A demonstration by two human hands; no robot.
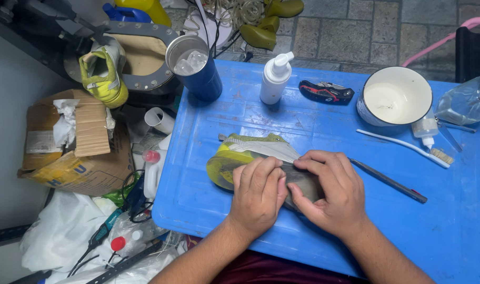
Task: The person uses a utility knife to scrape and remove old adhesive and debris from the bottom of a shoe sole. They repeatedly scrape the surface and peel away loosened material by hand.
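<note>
Much of the yellow-and-grey sneaker (250,155) is hidden beneath both hands, so its heel end cannot be made out; it is laid on its side near the middle of the blue plastic table (450,231), toe towards nine o'clock; the left hand (258,192) is pressed flat on its sole with fingers curled over the edge, and the right hand (332,189) is closed around its grey rear part, thumb tucked underneath; a clear bottle (469,100) at three o'clock is cut off by the frame edge; the table top is scuffed and stained, and grey stone paving is seen beyond it; at twelve o'clock a white pump bottle (276,79) is stood upright, with a blue steel tumbler of ice (195,66) at eleven o'clock; a white enamel bowl (395,97), a bristled toothbrush (406,146) and a slim dark rod (388,181) are placed at two o'clock; a crumpled cardboard box (74,142) is left off the table at nine o'clock.
</note>
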